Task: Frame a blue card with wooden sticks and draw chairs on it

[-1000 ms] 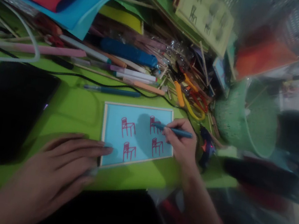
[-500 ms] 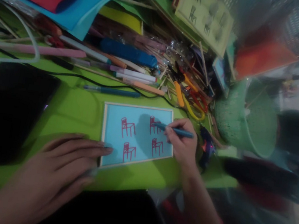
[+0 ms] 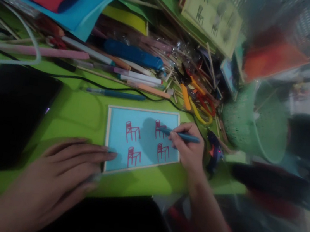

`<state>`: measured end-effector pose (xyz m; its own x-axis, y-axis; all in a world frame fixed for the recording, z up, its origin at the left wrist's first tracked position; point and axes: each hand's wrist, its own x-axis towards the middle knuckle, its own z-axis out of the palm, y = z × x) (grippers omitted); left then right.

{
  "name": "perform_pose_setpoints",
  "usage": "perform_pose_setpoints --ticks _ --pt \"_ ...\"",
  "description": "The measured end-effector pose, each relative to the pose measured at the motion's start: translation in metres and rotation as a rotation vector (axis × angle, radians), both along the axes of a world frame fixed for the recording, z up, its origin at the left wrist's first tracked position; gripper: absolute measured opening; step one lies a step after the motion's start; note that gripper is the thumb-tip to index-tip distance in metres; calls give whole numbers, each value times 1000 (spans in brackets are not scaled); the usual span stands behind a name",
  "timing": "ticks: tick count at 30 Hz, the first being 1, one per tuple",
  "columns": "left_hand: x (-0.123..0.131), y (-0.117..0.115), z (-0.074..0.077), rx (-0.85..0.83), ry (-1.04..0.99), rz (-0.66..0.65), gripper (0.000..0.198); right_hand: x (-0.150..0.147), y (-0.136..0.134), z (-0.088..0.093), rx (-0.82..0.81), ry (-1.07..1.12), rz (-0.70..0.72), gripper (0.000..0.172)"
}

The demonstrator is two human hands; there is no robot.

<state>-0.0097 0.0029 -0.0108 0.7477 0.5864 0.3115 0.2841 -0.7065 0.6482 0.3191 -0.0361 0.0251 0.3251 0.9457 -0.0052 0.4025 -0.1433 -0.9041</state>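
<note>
A light-blue card (image 3: 142, 157) with thin wooden strips along its edges lies on the green table. Several chairs are drawn on it in dark red lines. My right hand (image 3: 189, 147) grips a blue pen (image 3: 188, 137), its tip over the upper right chair drawing (image 3: 158, 129). My left hand (image 3: 72, 173) is stretched out at the card's lower left, fingers extended and fingertips resting on its corner and edge.
A dark tablet-like slab (image 3: 4, 115) lies at left. Behind the card are a second blue pen (image 3: 124, 96), markers (image 3: 140, 78), orange-handled pliers (image 3: 185, 97) and yellow-handled scissors (image 3: 202, 115). A green basket (image 3: 270, 130) stands at right; a yellow card (image 3: 211, 19) leans behind.
The pen and my right hand have shifted very slightly left over the upper right chair. My left hand and the card have barely moved.
</note>
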Motion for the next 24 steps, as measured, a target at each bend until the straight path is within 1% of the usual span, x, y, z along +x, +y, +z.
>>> perform_pose_setpoints --ticks 5,14,20,24 --pt "-1 0 0 7 16 -24 22 1 0 0 11 -10 -2 18" --pt "1 0 0 5 12 -8 22 0 0 0 5 0 5 23" --pt "1 1 0 1 23 -15 22 0 0 0 23 14 12 18" --pt "-1 0 0 1 22 -28 23 0 0 0 40 17 -10 16"
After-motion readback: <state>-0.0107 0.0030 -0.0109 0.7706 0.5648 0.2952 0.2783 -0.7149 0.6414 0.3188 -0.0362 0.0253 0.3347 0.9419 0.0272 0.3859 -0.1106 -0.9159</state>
